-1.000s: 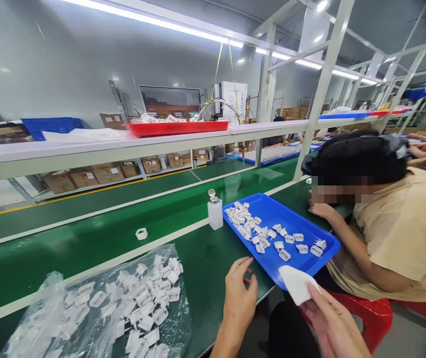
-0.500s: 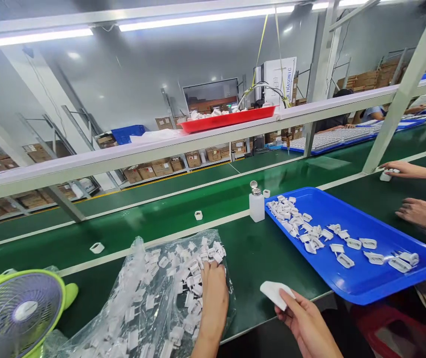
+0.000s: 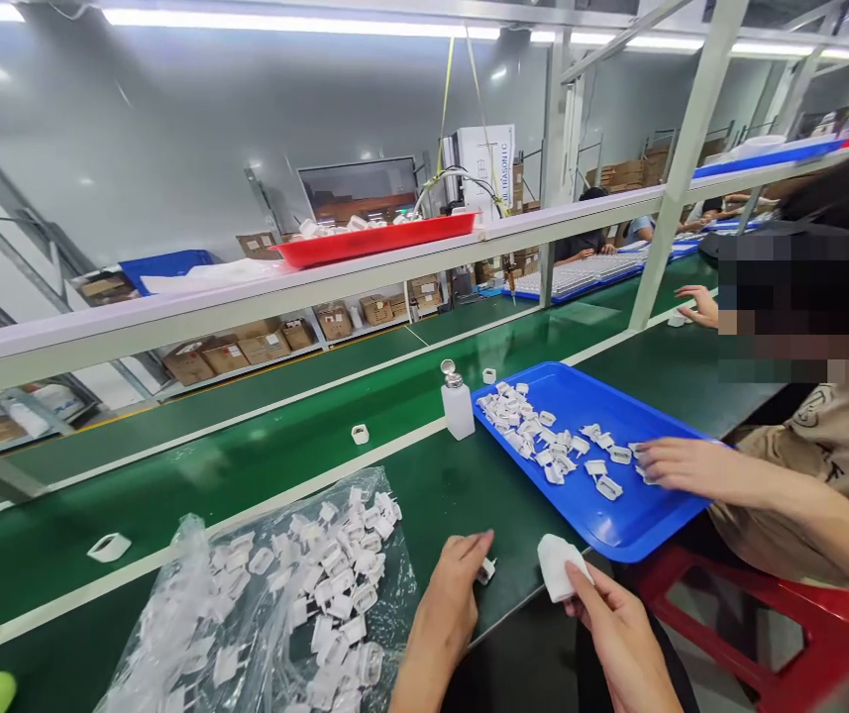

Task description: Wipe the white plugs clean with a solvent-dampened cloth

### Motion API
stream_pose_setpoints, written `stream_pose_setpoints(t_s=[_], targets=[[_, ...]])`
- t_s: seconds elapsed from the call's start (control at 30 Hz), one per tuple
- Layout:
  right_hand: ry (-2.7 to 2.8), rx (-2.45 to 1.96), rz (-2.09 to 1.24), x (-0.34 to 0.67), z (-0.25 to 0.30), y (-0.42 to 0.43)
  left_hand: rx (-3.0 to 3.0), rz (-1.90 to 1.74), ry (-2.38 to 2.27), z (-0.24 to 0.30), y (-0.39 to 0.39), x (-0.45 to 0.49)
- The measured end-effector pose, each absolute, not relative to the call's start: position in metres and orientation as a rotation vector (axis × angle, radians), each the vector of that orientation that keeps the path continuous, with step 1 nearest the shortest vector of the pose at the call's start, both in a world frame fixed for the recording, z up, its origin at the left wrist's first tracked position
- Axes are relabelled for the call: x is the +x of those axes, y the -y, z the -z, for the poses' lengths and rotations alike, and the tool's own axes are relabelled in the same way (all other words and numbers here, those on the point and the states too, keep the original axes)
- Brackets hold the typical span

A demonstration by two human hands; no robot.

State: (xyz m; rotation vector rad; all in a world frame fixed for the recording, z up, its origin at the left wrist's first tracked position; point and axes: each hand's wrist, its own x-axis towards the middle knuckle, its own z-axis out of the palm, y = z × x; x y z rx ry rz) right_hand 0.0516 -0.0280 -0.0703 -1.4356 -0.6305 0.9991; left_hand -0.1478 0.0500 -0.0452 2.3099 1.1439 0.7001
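My left hand [image 3: 450, 604] is closed on a small white plastic plug piece [image 3: 486, 571], which shows at the fingertips just above the green work surface. My right hand [image 3: 613, 619] pinches a folded white cloth [image 3: 559, 567] between thumb and fingers, near the table's front edge. A clear plastic bag [image 3: 246, 594], spread flat, lies left of my left hand with many similar white plug pieces [image 3: 339, 579] on it. Beyond my hands, a blue tray [image 3: 617, 545] holds more of these pieces.
A white pump bottle [image 3: 458, 408] stands at the tray's left corner. Loose white pieces [image 3: 360, 434] sit on the green belt [image 3: 246, 446]. At right, a co-worker's hand [image 3: 681, 465] reaches into the tray; a red stool [image 3: 781, 619] is below. A red tray [image 3: 379, 241] rests on the shelf.
My left hand has moved right, off the bag, with a plug piece. My right hand keeps the cloth, now more upright. The view has turned right; the co-worker's hand has reached into the blue tray.
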Motion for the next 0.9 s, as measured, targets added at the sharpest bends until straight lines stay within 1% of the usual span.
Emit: stream_pose_setpoints(t_s=[0.13,0.2,0.37,0.5,0.7,0.9], targets=[[0.86,-1.559,-0.773,0.057,0.08,0.03,1.974,-0.875,-1.482,0.06,-0.034,-0.149],[1.047,-1.532,-0.682,0.05,0.084,0.028,1.891,-0.953,-1.544,0.065,-0.028,-0.145],[1.619,-1.329,-0.628,0.029,0.087,0.013,1.993,-0.991,-1.365,0.07,-0.031,-0.132],[1.903,-1.207,-0.608,0.033,0.08,0.005,2.01,-1.003,-1.255,0.073,-0.037,-0.133],[2.101,-1.21,-0.582,0.044,0.061,0.0,2.012,-0.991,-1.166,0.071,-0.04,-0.136],[2.088,-1.295,-0.56,0.038,0.047,-0.024,2.028,-1.01,-1.171,0.07,-0.041,-0.134]])
